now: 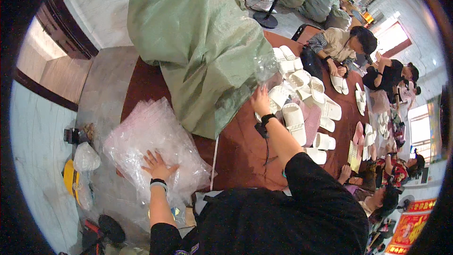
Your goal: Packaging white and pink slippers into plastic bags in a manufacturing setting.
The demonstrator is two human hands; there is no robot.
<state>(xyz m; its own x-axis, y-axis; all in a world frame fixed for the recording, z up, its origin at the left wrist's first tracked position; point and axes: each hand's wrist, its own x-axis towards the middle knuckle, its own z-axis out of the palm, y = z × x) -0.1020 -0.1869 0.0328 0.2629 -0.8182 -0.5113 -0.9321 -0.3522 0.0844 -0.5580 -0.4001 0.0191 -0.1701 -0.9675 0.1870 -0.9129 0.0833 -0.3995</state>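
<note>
My left hand [159, 165] lies flat with fingers spread on a stack of clear, pinkish plastic bags [141, 134] at the table's left end. Farther right, my right hand [260, 101] reaches out, fingers stretched and slightly apart, beside the edge of a large green woven sack [203, 42]. Just beyond its fingertips is a crumpled clear plastic bag [266, 68]; whether they touch it, I cannot tell. Several white slippers [295, 118] are heaped to the right of that hand, with a mauve slipper [311, 123] among them.
The brown table [245, 156] runs off to the right, where a person [342, 49] handles white slippers and others sit farther along. A black fan [266, 19] stands behind the table, near stuffed sacks [321, 2]. On the floor at left sits a yellow object [71, 179].
</note>
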